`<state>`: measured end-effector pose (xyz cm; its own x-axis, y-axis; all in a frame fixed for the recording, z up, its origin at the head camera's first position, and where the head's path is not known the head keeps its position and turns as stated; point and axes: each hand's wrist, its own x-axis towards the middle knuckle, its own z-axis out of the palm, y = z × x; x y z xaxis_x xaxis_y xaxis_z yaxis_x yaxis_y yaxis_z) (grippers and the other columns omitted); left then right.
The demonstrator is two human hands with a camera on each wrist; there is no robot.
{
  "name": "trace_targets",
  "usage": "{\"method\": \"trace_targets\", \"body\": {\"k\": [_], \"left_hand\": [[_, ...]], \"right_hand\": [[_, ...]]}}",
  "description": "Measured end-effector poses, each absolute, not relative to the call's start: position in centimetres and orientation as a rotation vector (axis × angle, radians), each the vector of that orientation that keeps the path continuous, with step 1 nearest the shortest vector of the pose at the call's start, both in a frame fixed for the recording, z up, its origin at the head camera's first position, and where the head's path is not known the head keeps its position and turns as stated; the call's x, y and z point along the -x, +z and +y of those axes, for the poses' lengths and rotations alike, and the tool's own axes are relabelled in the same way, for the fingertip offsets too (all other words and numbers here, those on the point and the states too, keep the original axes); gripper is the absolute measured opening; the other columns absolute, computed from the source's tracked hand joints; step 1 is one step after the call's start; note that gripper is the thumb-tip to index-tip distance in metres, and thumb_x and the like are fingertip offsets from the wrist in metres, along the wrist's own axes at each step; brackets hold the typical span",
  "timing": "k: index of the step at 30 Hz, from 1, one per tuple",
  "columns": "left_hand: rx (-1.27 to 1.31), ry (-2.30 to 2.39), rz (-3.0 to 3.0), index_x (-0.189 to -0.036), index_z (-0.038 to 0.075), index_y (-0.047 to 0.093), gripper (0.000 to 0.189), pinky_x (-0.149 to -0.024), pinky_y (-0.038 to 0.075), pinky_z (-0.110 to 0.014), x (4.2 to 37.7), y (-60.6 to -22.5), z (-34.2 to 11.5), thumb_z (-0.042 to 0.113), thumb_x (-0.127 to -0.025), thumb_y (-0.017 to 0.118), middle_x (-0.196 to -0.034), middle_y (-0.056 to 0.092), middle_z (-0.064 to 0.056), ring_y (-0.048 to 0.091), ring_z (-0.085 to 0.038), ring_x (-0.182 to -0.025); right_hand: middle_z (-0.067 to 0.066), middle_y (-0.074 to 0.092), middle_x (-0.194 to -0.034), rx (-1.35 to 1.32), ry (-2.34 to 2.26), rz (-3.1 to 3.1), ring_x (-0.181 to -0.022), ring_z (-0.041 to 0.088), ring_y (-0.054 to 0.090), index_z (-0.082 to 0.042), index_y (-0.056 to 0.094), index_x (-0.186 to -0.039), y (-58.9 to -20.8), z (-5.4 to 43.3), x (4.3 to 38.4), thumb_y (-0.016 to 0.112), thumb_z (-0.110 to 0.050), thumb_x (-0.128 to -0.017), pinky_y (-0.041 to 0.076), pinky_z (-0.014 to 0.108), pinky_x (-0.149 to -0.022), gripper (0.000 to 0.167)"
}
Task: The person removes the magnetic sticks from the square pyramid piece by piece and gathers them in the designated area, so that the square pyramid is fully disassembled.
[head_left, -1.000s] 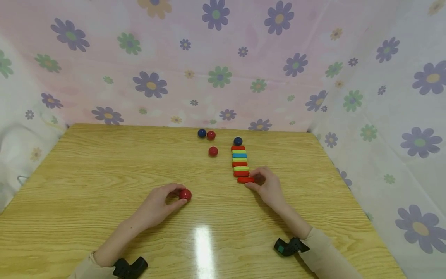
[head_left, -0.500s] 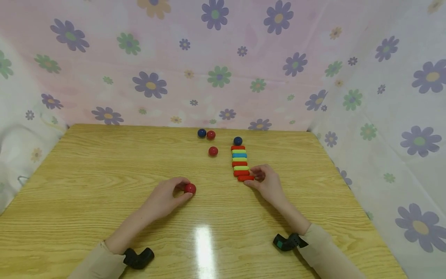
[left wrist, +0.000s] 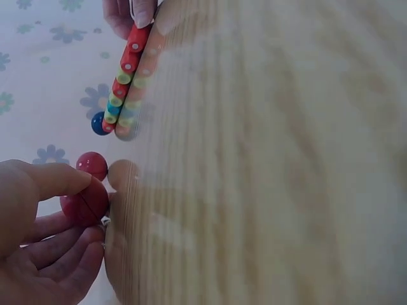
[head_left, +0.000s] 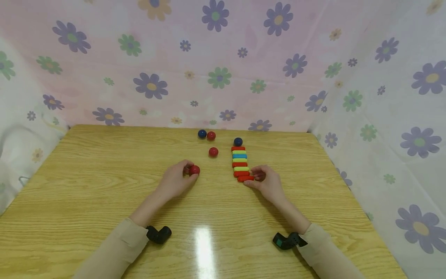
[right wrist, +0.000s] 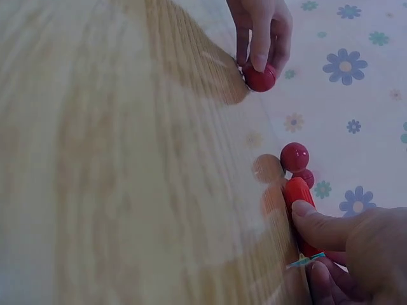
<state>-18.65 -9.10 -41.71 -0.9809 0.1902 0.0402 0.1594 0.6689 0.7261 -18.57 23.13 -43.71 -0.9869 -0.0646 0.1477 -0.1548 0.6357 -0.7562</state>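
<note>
My left hand (head_left: 175,180) pinches a glossy red ball (head_left: 194,170) between thumb and fingers. The left wrist view shows this ball (left wrist: 89,202) low at the table, with a thin seam line across it. On the right, thumb and fingers of my right hand (head_left: 267,183) hold a short red stick (head_left: 246,178) by its right end. That stick lies at the near end of a row of red, yellow-green and blue sticks (head_left: 240,164), offset slightly to the right. Another red ball (head_left: 213,152) sits farther back, between the left hand and the row.
At the row's far end rests a dark blue ball (head_left: 238,142). Side by side near the table's back edge are another blue ball (head_left: 202,134) and a red ball (head_left: 211,135). A flowered cloth (head_left: 223,66) hangs behind the wooden table (head_left: 104,174).
The left hand has carried its red ball forward and slightly right. The right hand has nudged its red stick a little closer to the row, then stayed nearly still.
</note>
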Motion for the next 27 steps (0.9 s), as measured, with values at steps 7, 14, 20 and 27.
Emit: {"method": "trace_targets", "body": {"k": [7,14,20,27], "left_hand": [[-0.309,1.289,2.803,-0.128,0.0,0.061,0.039,-0.087,0.053,-0.041,19.6,-41.6,-8.9,0.018,-0.094,0.068,-0.113,0.067,-0.014,0.062,-0.026,-0.099],[-0.302,1.316,2.769,-0.129,-0.002,0.06,0.041,-0.088,0.053,-0.04,20.2,-41.7,-8.7,0.018,-0.094,0.069,-0.118,0.066,-0.015,0.062,-0.025,-0.1],[-0.319,1.32,2.776,-0.128,-0.003,0.06,0.042,-0.085,0.052,-0.038,20.2,-41.8,-8.9,0.017,-0.093,0.069,-0.117,0.065,-0.015,0.061,-0.024,-0.096],[-0.297,1.359,2.729,-0.131,-0.003,0.058,0.044,-0.092,0.052,-0.041,19.8,-41.7,-9.2,0.018,-0.094,0.068,-0.121,0.064,-0.016,0.061,-0.026,-0.103]], "right_hand": [[0.009,0.069,-0.098,-0.169,1.278,-2.776,-0.085,0.019,0.065,-0.005,0.069,-0.11,-43.4,22.9,18.6,0.087,-0.02,-0.078,0.054,0.022,-0.074,0.04],[0.007,0.067,-0.089,-0.199,1.272,-2.788,-0.078,0.017,0.06,-0.006,0.069,-0.106,-43.3,22.5,18.7,0.088,-0.022,-0.077,0.052,0.02,-0.069,0.039],[0.008,0.067,-0.088,-0.208,1.272,-2.771,-0.077,0.016,0.06,-0.004,0.07,-0.105,-43.3,22.5,18.6,0.089,-0.022,-0.075,0.051,0.02,-0.067,0.039],[0.007,0.068,-0.089,-0.222,1.301,-2.761,-0.078,0.016,0.061,-0.005,0.07,-0.105,-43.5,22.8,18.7,0.089,-0.024,-0.076,0.052,0.02,-0.069,0.04]]}}
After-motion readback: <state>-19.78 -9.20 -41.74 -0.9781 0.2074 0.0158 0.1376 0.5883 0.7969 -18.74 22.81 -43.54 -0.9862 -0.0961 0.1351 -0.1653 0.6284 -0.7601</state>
